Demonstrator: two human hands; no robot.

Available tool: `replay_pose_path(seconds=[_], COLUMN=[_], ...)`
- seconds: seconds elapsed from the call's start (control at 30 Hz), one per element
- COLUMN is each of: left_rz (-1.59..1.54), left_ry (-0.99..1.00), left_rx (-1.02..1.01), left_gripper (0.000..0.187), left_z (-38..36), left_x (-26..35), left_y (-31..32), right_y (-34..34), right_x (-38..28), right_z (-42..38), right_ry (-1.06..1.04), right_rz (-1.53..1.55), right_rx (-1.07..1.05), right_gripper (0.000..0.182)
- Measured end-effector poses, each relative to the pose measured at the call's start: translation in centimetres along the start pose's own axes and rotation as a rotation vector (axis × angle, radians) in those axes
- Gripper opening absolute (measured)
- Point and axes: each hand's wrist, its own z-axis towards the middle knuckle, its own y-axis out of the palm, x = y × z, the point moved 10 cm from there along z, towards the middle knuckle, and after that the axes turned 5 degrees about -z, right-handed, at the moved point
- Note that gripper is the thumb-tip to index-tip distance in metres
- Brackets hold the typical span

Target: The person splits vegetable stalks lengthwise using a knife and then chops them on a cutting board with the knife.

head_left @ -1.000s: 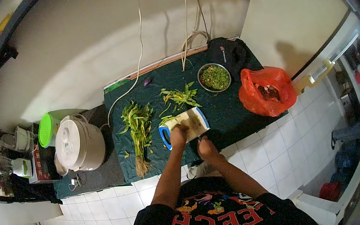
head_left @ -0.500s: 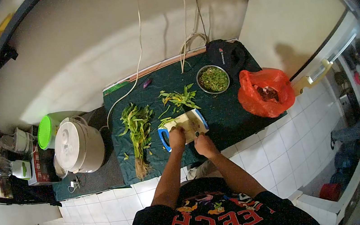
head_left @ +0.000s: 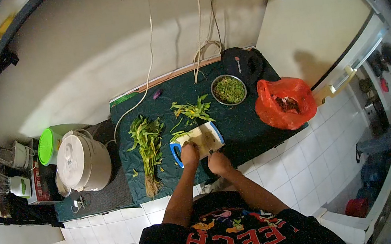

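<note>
A cutting board (head_left: 213,139) with blue ends lies near the table's front edge. My left hand (head_left: 190,154) is closed over its left half, and what the fingers hold is hidden. Just above that hand, some cut green pieces (head_left: 180,136) lie on the board's upper left. My right hand (head_left: 219,163), at the board's lower edge, is wrapped round a knife (head_left: 211,152) with a dark handle; its blade is hard to make out. Behind the board sits a small pile of leafy greens (head_left: 195,109). To the left lies a bunch of rooted greens (head_left: 147,148).
A metal bowl (head_left: 229,90) of chopped greens stands at the back right, beside a dark bag (head_left: 242,64). Right of it sits a red plastic bag (head_left: 284,105). A rice cooker (head_left: 84,160) is far left. One purple item (head_left: 157,94) lies near a white cable (head_left: 152,63).
My right hand has drawn slightly left and down, closer to the left hand. The whole view has shifted a little; the greens, bowl and bags stay in place.
</note>
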Motion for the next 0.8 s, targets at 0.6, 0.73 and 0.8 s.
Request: replay_pose_path(seconds=[0.6, 0.73, 0.8], left_rz=[-0.021, 0.008, 0.07], left_ry=[0.007, 0.099, 0.103], left_rx=[-0.001, -0.006, 0.017], left_gripper=[0.014, 0.013, 0.012], left_z=[-0.1, -0.1, -0.1], left_x=[-0.3, 0.0, 0.4], left_y=[0.0, 0.4, 0.3], right_y=[1.2, 3.4, 2.7], right_x=[-0.3, 1.4, 1.3], right_z=[2.0, 1.1, 1.2], right_ry=[-0.074, 0.071, -0.014], right_rz=[0.044, 0.164, 0.094], right_rx=[0.066, 0.065, 0.183], right_gripper=[0.037, 0.035, 0.033])
